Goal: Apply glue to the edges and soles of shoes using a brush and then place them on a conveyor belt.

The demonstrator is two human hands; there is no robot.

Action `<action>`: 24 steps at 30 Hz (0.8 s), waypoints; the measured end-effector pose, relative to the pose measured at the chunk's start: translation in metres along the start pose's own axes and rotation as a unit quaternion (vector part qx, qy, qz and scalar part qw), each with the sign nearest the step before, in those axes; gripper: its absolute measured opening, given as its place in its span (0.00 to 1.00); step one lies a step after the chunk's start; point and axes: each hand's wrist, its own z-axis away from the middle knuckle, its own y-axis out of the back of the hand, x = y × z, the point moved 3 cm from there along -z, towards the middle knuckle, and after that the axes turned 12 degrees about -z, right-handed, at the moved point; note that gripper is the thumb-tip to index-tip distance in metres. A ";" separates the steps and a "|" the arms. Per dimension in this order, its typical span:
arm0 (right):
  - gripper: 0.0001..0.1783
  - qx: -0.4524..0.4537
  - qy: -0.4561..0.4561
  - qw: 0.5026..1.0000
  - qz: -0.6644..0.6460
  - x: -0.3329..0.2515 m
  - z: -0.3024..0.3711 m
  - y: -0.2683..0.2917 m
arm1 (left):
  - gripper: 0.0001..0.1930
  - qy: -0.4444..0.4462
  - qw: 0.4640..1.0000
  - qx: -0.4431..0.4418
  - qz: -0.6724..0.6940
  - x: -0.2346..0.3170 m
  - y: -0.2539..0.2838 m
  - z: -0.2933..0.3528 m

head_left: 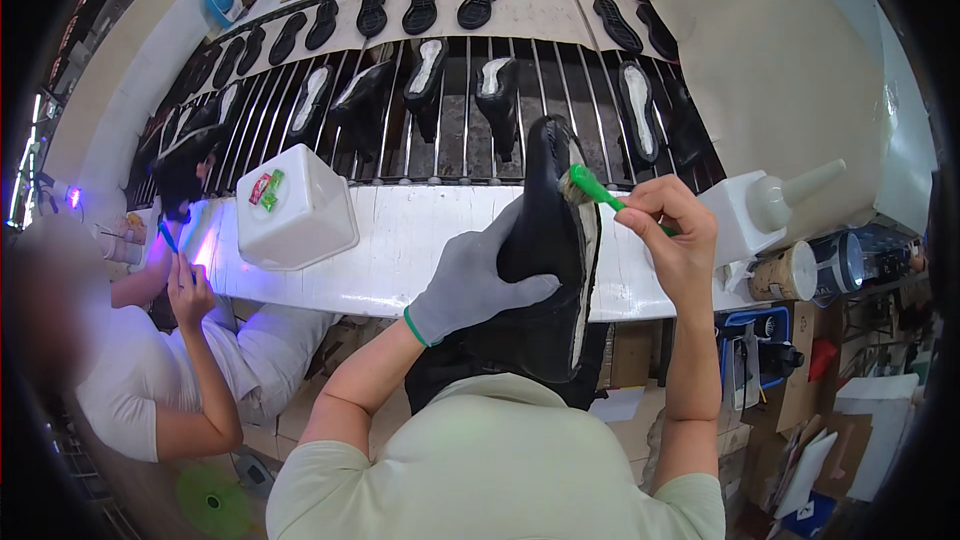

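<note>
My left hand (478, 280), in a grey glove with a green cuff edge, is wrapped round a black boot (540, 230). The boot is held on its side above the near edge of the white bench, its pale underside turned to the right. Bare, my right hand (678, 225) pinches the green handle of a brush (598, 188). The bristles touch the border of the underside near the boot's far end. Part of the boot's near end overlaps my dark lap, so its outline is hard to make out there.
Beyond the white bench (390, 220), a roller conveyor (460, 140) carries black boots, with black soles (421, 10) on a board behind. An upturned white tub (290, 220) stands left, a white container (745, 215) right. At left a co-worker (150, 370) holds a blue brush (168, 236).
</note>
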 end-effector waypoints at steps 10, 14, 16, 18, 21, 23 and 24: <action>0.05 0.043 -0.042 0.995 -0.080 0.018 -0.025 0.013 | 0.48 -0.069 0.987 0.001 -0.145 0.008 -0.002 -0.001; 0.04 0.010 -0.032 0.995 -0.098 0.016 -0.028 0.019 | 0.47 -0.056 0.987 -0.030 -0.145 0.006 -0.001 -0.001; 0.05 -0.021 -0.030 0.994 -0.099 0.015 -0.028 0.023 | 0.47 -0.045 0.994 -0.052 -0.083 0.001 -0.002 -0.001; 0.05 -0.076 -0.029 0.994 -0.075 0.012 -0.029 0.026 | 0.46 -0.040 0.996 -0.060 -0.050 -0.002 -0.004 -0.001; 0.06 -0.152 -0.053 0.987 -0.014 0.003 -0.028 0.029 | 0.44 -0.015 0.996 -0.087 0.001 -0.005 -0.003 -0.001; 0.06 -0.177 -0.031 0.984 -0.009 0.004 -0.027 0.029 | 0.42 0.016 0.992 -0.112 0.049 -0.010 -0.005 -0.002; 0.07 -0.201 -0.007 0.980 -0.003 0.003 -0.025 0.028 | 0.42 0.019 0.992 -0.112 0.051 -0.013 -0.007 -0.003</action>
